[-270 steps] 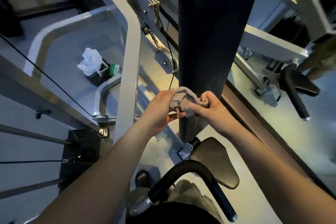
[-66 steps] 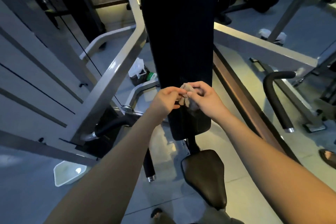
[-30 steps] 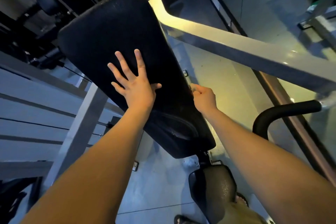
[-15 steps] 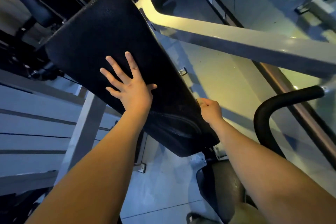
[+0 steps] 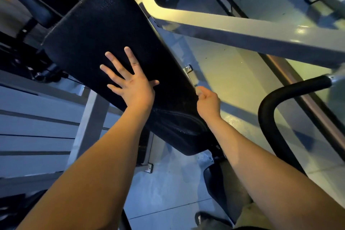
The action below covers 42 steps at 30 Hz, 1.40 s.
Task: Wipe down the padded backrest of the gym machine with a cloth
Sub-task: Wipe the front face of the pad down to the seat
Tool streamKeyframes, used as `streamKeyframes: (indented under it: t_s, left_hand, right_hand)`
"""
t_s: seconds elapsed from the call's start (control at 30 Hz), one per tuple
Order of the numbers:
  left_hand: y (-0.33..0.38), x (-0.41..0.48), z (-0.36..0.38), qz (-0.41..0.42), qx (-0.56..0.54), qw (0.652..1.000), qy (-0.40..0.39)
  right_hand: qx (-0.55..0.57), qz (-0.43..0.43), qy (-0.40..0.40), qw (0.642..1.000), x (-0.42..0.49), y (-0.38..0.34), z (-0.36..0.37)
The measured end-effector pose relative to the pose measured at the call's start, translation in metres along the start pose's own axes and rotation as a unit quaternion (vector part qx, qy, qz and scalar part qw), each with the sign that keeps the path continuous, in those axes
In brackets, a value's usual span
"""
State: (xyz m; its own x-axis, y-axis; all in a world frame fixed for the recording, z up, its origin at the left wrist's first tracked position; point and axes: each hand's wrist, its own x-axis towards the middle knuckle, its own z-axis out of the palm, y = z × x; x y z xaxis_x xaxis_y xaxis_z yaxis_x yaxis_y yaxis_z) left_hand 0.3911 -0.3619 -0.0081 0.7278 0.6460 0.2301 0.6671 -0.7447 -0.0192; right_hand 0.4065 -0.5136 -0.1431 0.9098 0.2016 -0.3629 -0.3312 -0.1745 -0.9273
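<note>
Nearest the camera, two bare forearms are reaching forward over the dark seat of the machine.

The left hand is lying flat on the backrest with its fingers spread wide, pressing on the lower middle of the pad. The right hand is sitting against the pad's right edge. Its fingers are curling, apparently round the bunched cloth, of which only a pale scrap is showing at the fingertips.

The backrest is running away from the seat at a slant and filling the middle of the view. It is black, with a pebbled covering that looks like vinyl. It is probably going to feel firm with a little give. Being fixed to the frame, it should hold steady under pressure, so a flat palm is enough to brace it. The cloth looks soft and light, and wadding it under the palm should be giving the surest hold for long strokes. Once damp, the covering may be turning slick.

Further out, a black curved handle is arching at the right, a grey frame bar is crossing above it, and the pale floor is showing beyond.
</note>
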Motion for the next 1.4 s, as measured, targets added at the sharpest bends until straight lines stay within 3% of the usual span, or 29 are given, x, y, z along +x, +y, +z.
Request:
streamKeyframes:
  t_s: [0.17,0.33,0.4,0.63,0.73,0.83,1.03,1.13,1.27,1.4]
  left_hand:
    - [0.000,-0.001,-0.001,0.001,-0.001,1.000,-0.002]
    - [0.000,0.000,-0.002,0.002,0.000,1.000,-0.005]
    - [-0.001,0.000,-0.001,0.004,0.001,1.000,-0.006]
    - [-0.002,0.000,-0.003,0.007,0.004,1.000,-0.006]
    - [-0.004,-0.001,-0.005,0.016,0.005,1.000,-0.006]
    - [-0.007,-0.002,-0.005,0.022,0.002,1.000,-0.003]
    - [-0.015,-0.001,-0.004,0.036,0.000,0.999,0.005]
    - [-0.020,0.000,-0.006,0.047,-0.016,0.999,0.002]
    - [-0.033,-0.001,-0.012,0.075,-0.044,0.996,-0.002]
    - [-0.067,-0.015,-0.016,0.128,-0.091,0.987,0.031]
  right_hand:
    - [0.057,-0.071,-0.020,0.996,0.005,-0.027,0.001]
    - [-0.028,0.098,-0.052,0.993,0.003,0.033,-0.016]
    - [-0.013,0.107,-0.035,0.994,0.009,0.023,-0.010]
    - [0.056,-0.159,0.007,0.986,0.021,-0.126,0.019]
    - [0.028,-0.284,0.024,0.958,0.017,-0.159,0.020]
    - [-0.062,-0.406,0.054,0.910,0.018,-0.129,0.021]
    - [-0.208,-0.452,0.099,0.862,0.014,-0.053,0.013]
    - [-0.208,-0.509,0.101,0.829,0.006,-0.080,0.012]
    - [-0.239,-0.600,0.080,0.759,0.011,-0.135,0.031]
    - [-0.295,-0.620,0.084,0.722,0.027,-0.123,0.037]
